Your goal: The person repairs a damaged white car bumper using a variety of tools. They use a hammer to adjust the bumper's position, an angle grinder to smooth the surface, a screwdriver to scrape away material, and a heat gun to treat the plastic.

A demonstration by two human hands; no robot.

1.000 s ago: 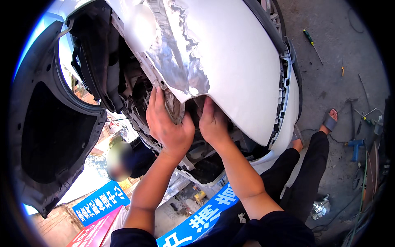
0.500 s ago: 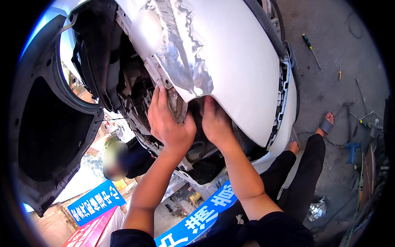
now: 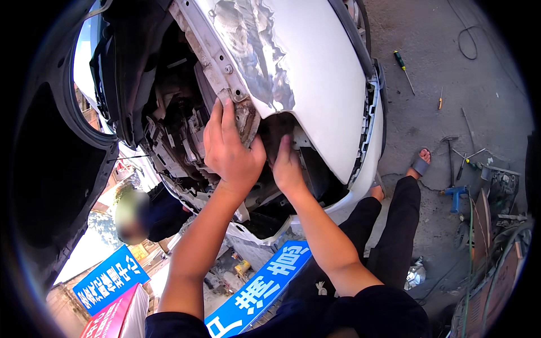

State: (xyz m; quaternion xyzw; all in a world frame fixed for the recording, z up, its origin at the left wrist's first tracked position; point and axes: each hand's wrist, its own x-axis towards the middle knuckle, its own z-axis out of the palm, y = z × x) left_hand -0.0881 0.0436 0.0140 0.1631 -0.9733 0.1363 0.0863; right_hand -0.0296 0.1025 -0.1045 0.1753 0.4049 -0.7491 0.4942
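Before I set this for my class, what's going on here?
Someone is working on a white car with both hands. The left hand has its fingers on the metal edge; the right hand reaches into the opening below the shiny patch. The hood is up; screwdrivers lie on the ground.

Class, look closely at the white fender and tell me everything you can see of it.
The fender is a broad, curved panel, glossy white, apparently painted metal. A long, ragged-edged patch of bare, shiny, uneven metal reaches down to where its edge curves inward. It sits on the car beside the open engine bay, tapering to a corner. The left hand touches the rail alongside; the right hand is below the inward curve, contact unclear.
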